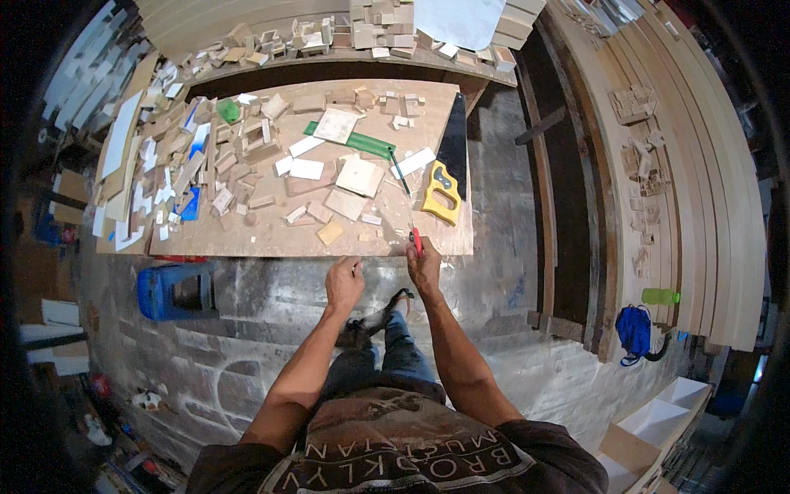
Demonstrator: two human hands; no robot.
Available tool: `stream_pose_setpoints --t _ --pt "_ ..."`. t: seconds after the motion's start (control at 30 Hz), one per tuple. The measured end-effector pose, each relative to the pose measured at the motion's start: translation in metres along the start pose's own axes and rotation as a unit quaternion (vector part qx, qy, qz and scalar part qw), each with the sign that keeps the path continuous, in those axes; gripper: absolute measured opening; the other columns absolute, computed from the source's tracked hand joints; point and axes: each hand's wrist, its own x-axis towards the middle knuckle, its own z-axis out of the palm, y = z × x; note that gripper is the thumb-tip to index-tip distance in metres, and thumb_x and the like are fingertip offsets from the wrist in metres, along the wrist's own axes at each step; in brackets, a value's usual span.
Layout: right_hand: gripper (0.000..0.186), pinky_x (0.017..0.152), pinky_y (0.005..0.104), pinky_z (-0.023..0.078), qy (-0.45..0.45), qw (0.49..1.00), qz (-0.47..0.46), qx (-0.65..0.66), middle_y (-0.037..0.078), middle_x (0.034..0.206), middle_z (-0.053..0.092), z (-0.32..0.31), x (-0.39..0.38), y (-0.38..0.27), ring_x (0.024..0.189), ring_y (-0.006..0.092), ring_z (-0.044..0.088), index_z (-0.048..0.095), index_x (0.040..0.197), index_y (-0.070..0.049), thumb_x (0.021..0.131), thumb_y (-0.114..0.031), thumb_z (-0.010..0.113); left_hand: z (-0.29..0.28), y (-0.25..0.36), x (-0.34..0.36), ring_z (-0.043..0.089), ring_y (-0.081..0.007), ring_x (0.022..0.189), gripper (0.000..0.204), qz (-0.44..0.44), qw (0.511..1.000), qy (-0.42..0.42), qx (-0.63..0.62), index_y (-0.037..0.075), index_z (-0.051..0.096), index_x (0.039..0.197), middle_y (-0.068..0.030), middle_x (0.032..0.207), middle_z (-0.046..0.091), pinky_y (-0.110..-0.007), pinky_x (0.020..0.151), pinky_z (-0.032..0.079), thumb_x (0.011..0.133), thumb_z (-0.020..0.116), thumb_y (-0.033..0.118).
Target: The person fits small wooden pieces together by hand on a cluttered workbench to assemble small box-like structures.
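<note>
My right hand (424, 267) is at the front edge of the workbench (271, 239), wrapped round a slim red-handled tool (417, 240). A thin shaft or blade seems to point away from me; its exact kind is unclear. My left hand (344, 284) is closed in front of the same edge, with a small dark tip between the fingers that I cannot make out. Beyond the right hand lies a handsaw with a yellow handle (442, 194) and dark blade. A thin dark green rod (399, 171) lies left of the saw. Square wooden pieces (360, 177) rest near the middle.
Wood offcuts (239, 177) and white scraps crowd the bench's left. A green strip (370, 145) lies under a wooden square. A blue stool (169, 292) stands left; stacked boards (699, 206) line the right, with a blue bag (633, 335) and green bottle (661, 295) near their end.
</note>
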Motion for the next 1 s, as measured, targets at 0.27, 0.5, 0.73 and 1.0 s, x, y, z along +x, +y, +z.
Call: stream_pose_setpoints --t 0.27,0.5,0.73,1.0 --pt "0.015 0.071 0.0477 0.051 -0.091 0.990 -0.039 -0.103 0.020 0.084 0.066 -0.001 0.014 -0.016 0.084 0.0425 0.064 0.066 0.097 -0.008 0.087 -0.020 0.066 0.022 0.010 0.018 0.067 -0.0356 0.088 0.019 -0.029 0.997 0.076 0.006 -0.001 0.071 0.101 -0.0185 0.099 0.069 -0.041 0.078 0.053 0.083 0.069 0.006" --pt "0.019 0.069 0.0473 0.050 -0.058 0.994 -0.004 -0.092 0.025 0.080 0.065 -0.006 0.016 -0.010 0.078 0.0445 0.064 0.066 0.097 -0.002 0.088 -0.018 0.064 0.014 0.020 0.021 0.065 -0.0373 0.092 0.018 -0.023 0.997 0.063 0.030 0.002 0.070 0.101 -0.0155 0.100 0.067 -0.044 0.079 0.052 0.084 0.067 0.007" --pt "0.024 0.070 0.0435 0.052 -0.038 0.996 0.013 -0.082 0.025 0.083 0.067 -0.028 0.031 -0.003 0.079 0.0387 0.069 0.067 0.105 -0.002 0.089 -0.019 0.063 0.018 0.032 0.025 0.065 -0.0349 0.091 0.015 0.062 0.996 0.002 0.061 0.005 0.069 0.102 -0.0117 0.098 0.064 -0.045 0.078 0.052 0.088 0.064 0.010" --pt "0.017 0.069 0.0462 0.051 -0.077 0.989 0.064 -0.112 0.026 0.082 0.066 -0.047 0.014 -0.024 0.079 0.0440 0.066 0.065 0.102 -0.002 0.089 -0.013 0.064 0.047 0.023 0.048 0.065 -0.0353 0.089 0.012 0.184 0.966 -0.078 0.167 0.006 0.064 0.096 -0.0122 0.097 0.062 -0.046 0.075 0.054 0.087 0.057 0.010"
